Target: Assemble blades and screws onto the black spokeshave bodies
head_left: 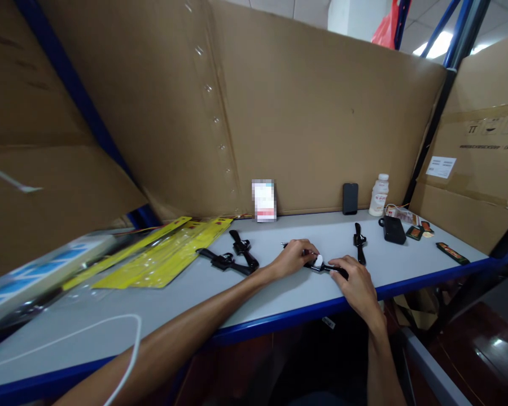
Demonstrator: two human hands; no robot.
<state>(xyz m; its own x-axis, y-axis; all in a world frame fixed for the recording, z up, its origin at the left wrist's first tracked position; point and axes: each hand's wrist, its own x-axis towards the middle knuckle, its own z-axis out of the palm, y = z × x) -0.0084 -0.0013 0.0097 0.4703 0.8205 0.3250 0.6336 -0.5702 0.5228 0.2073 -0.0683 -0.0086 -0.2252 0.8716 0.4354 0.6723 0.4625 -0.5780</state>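
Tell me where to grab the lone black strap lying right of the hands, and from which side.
Grip the strap at its narrow lower half, coming straight down from above. It lies flat on the table, running front to back, with bare surface on both long sides, so fingers can pinch across its width. The right hand is nearest; the bulkier middle looks harder to pinch.

Even, moderately bright indoor light from a white ceiling lamp [438,44] at upper right, overexposed to glare. Soft shadows on the pale grey desk [254,293]. Wide-angle bending at edges; left margin motion-blurred; centre sharp.
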